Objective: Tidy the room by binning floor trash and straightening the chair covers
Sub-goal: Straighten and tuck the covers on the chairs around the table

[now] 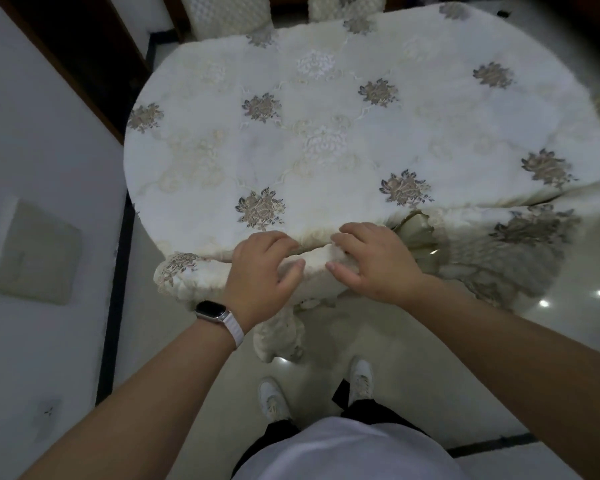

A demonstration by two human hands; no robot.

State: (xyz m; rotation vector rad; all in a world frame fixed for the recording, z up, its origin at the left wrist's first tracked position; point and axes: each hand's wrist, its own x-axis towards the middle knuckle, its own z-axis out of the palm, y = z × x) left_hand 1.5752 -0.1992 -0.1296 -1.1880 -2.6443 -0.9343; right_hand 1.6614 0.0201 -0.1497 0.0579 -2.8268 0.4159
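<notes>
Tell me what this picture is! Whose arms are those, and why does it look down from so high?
There is no machine here, just a person. A camera worn on their head looks down, so you see their own arms. The left hand, with a watch on its wrist, and the right hand both pinch the bunched-up edge of a white flowered cloth spread over something round. Below are their white shoes on the shiny floor. Quilted chair backs stand at the far side.
</notes>
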